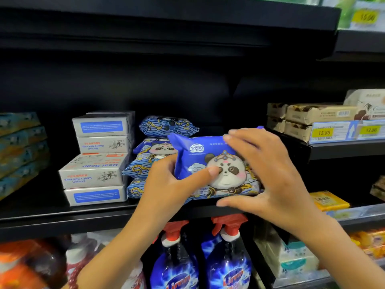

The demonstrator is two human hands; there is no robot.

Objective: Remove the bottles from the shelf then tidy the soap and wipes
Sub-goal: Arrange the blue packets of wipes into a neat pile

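We held the wipes pack (225,180) at the shelf's (62,217) near edge, just right of the stacked wipes (154,151) and soap boxes (100,163). Our left hand (166,184) pinched its left end. Our right hand (268,170), spread wide, clasped its top and bottom edges. It seemed light, soft and slick, so best gripped at both ends.
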